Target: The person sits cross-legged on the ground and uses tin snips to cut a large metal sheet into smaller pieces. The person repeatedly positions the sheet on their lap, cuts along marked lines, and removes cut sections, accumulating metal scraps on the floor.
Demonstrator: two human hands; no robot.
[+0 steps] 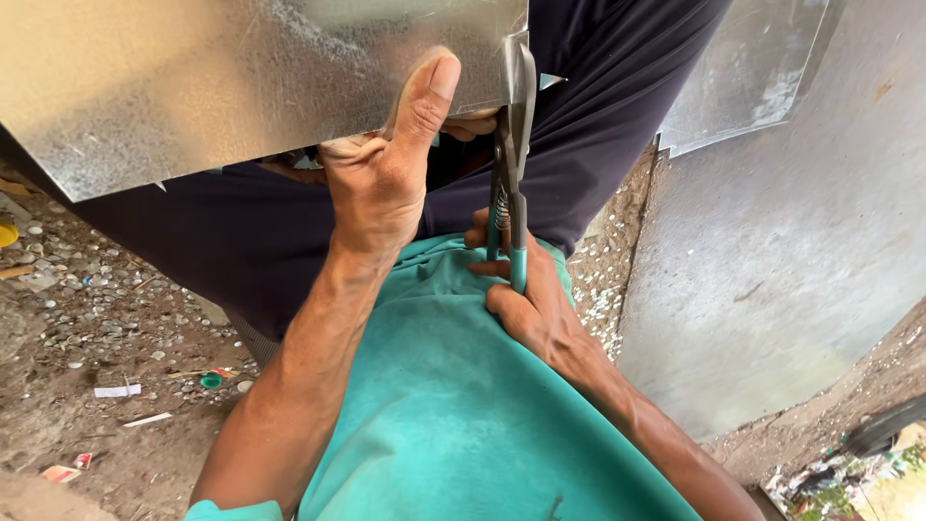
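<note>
Galvanised sheet metal fills much of the view: one sheet (pixel 193 87) is held up in front of the person, and two more lie at the right, a large grey sheet (pixel 772 251) on the ground and a smaller shiny piece (pixel 752 68) above it. One pair of tin snips (pixel 511 164) is at work, its long axis running nearly straight up and down, blades pointing up into the held sheet's right lower edge and teal-sleeved handles pointing down toward the person's teal shirt (pixel 453 415). Two hands show. The left hand (pixel 386 183) pinches the sheet's lower edge, thumb pressed flat up its face, its grip closed on the metal. The right hand (pixel 531 299) wraps the snips' handles, its grip closed around them, with the handles drawn near together. The dirt ground (pixel 87 318) is strewn with small pale bits and scraps.
</note>
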